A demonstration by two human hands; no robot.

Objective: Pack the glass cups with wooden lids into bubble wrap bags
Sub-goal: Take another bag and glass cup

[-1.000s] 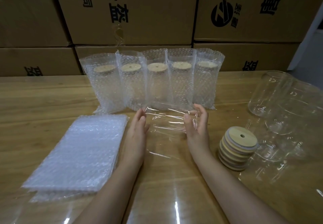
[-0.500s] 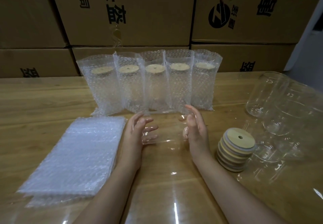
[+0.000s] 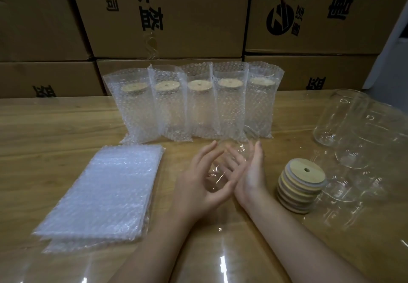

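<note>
While left hand (image 3: 196,183) grips cup (image 3: 217,173) and flat right hand (image 3: 250,172) steadies it, best stand it upright; lids (image 3: 301,185) wait right.

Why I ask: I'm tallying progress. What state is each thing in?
Packed cups: five, upright in bubble bags, lids on, bag tops open.
Bubble wrap bags: empty, in a flat stack.
Wooden lids: stacked, on no cup.
Loose glass cups: lying down, lidless.
Held cup: lidless, unbagged, between the hands.
Left hand: curled round it.
Right hand: fingers straight, against it.
</note>
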